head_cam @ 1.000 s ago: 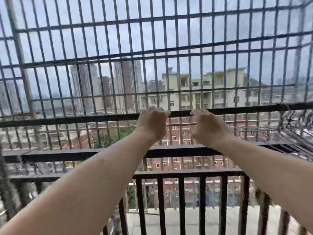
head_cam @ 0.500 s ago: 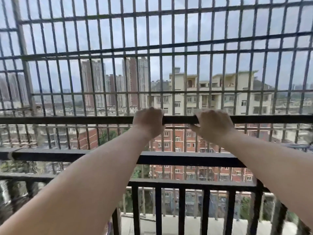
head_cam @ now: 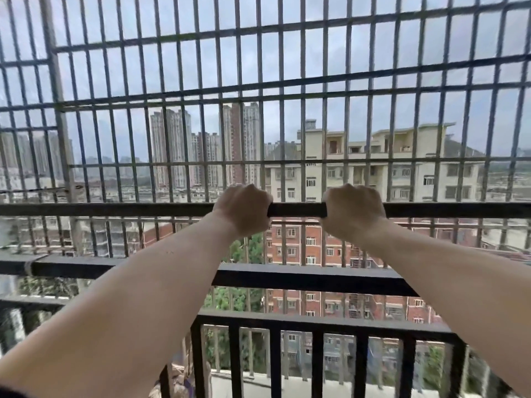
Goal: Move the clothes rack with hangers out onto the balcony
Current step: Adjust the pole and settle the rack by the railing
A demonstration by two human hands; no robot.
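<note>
Got both hands wrapped round the dark rack bar [head_cam: 297,209], knuckles up, arms stretched straight out ahead. Left hand [head_cam: 244,209] clamped on it just left of centre, with fingers curled over the top and tucked out of sight behind. Same deal for the right hand [head_cam: 355,211] just beside it, leaving only a short bare stretch of bar between the two fists. Gripping firmly on both sides by the look of it, nothing loose or splayed. Runs dead level across the whole view and out past both edges, so can't see its ends or anything lower down that belongs to the rack. Sits higher than the balcony railing [head_cam: 301,278] and nearer than it, right up at the balcony's edge from this angle. Can't tell whether touching the railing or not. Beyond the railing's dark top rail and uprights, a grey security grille [head_cam: 324,93] covering everything up to the top of the view. Through the grille: a cream apartment block [head_cam: 373,173] right behind the right hand, a red brick building [head_cam: 316,242] lower down, a few tall towers [head_cam: 172,147] off to the left, some green trees [head_cam: 230,300] below, and overcast sky above. Down at the bottom edge, something patterned [head_cam: 175,380] poking in beside the left forearm, too blurry to call.
</note>
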